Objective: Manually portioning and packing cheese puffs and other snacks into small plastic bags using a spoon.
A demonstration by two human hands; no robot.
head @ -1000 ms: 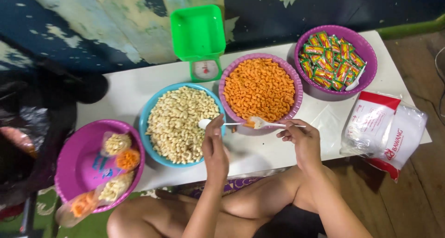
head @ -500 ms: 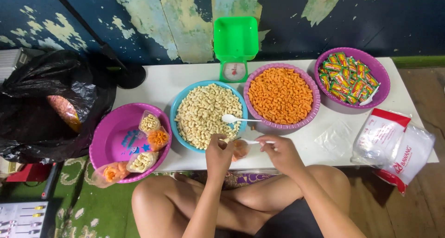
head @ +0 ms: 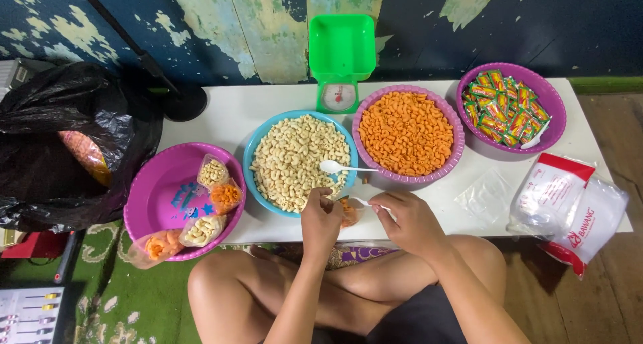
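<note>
My left hand (head: 320, 220) holds a small clear plastic bag (head: 347, 212) with orange snacks in it, at the front edge of the white table (head: 268, 103). My right hand (head: 408, 218) grips a white plastic spoon (head: 360, 200) with its bowl at the bag's mouth. Just beyond are a blue bowl of pale puffed snacks (head: 293, 160) and a purple bowl of orange snacks (head: 407, 132). A second white spoon (head: 338, 167) lies across the blue bowl's rim.
A green kitchen scale (head: 340, 61) stands at the back. A purple bowl of wrapped candies (head: 512, 114) sits far right, packs of plastic bags (head: 566, 209) near it. Left, a purple basin (head: 161, 200) holds filled small bags. A black rubbish bag (head: 67, 140) sits far left.
My right hand brought the spoon from the orange bowl back to the small bag held by my left hand. Both hands moved toward the table's front edge; the camera view shifted left.
</note>
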